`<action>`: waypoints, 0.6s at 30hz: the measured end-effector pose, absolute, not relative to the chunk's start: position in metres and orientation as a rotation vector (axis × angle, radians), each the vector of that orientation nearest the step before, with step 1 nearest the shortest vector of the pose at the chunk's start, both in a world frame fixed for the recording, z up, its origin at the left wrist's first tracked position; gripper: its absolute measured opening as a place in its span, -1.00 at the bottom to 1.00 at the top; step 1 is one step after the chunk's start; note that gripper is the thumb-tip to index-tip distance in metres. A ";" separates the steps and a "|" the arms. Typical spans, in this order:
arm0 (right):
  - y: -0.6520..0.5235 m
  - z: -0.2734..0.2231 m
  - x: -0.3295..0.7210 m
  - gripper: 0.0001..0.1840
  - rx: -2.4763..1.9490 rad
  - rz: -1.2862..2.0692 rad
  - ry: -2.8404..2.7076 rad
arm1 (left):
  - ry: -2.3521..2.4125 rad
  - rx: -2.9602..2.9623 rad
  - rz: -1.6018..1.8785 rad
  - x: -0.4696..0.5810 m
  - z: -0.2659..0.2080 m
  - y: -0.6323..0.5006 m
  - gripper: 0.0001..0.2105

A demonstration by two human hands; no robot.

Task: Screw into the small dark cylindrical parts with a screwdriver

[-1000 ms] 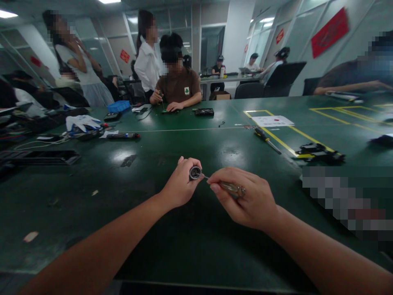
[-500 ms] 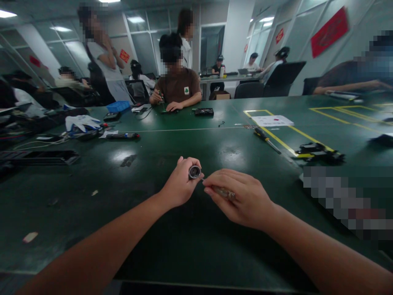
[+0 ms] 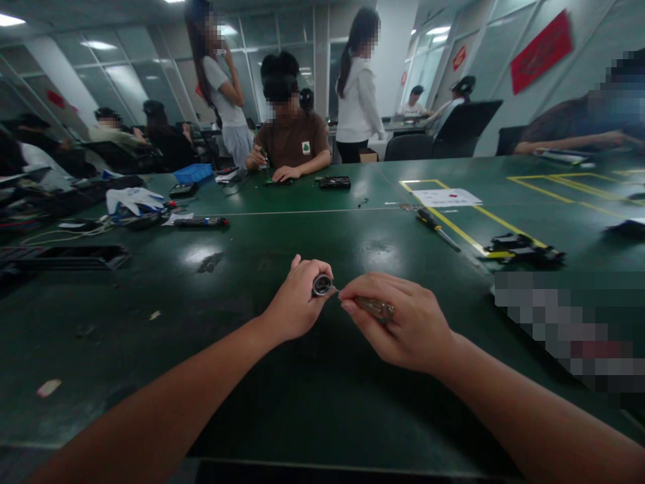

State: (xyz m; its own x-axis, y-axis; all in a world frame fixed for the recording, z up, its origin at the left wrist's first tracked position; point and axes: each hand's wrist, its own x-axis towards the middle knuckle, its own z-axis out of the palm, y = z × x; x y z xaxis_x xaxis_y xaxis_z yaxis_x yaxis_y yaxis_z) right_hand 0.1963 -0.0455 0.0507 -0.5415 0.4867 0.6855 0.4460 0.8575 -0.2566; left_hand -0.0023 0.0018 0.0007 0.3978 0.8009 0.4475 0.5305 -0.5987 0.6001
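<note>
My left hand (image 3: 297, 299) is closed around a dark round part with a metal rim (image 3: 322, 286), its hollow end turned toward me. Most of that part is hidden by the fingers, so its kind does not show. Just to the right, my right hand (image 3: 403, 319) grips a screwdriver with a clear brownish handle (image 3: 373, 308). The thin shaft points left and its tip is at the rim of the round part; whether it sits in a screw is too small to see. Both hands are held above the green table (image 3: 282, 410).
A yellow-and-black screwdriver (image 3: 437, 228) lies beyond my right hand, near black parts (image 3: 524, 250) and a paper sheet (image 3: 447, 197). To the left are a pen-shaped tool (image 3: 201, 222), white gloves (image 3: 134, 202) and a black frame (image 3: 65, 257). A co-worker (image 3: 292, 141) sits opposite.
The round part has tilted slightly and shifted a little right. My right hand has moved slightly right, and the screwdriver handle has turned in the fingers. Two people standing behind have walked right.
</note>
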 end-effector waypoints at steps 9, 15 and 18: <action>-0.043 0.049 0.195 -0.90 -0.712 0.054 -2.253 | 1.166 2.318 1.005 -0.003 -0.002 0.003 -0.90; -0.045 0.048 0.197 -0.92 -0.701 -0.002 -2.219 | 1.179 2.324 1.012 -0.003 -0.001 0.004 -0.89; -0.046 0.047 0.197 -0.92 -0.707 0.001 -2.197 | 1.183 2.308 1.010 -0.003 0.000 0.003 -0.88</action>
State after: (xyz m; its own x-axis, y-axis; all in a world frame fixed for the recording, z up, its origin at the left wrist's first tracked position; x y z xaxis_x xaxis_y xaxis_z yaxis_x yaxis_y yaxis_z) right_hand 0.1969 -0.0459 0.0475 -0.5152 0.4876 0.7049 0.4872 0.8432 -0.2272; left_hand -0.0033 0.0034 0.0001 0.3951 0.8100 0.4334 0.5552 -0.5864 0.5898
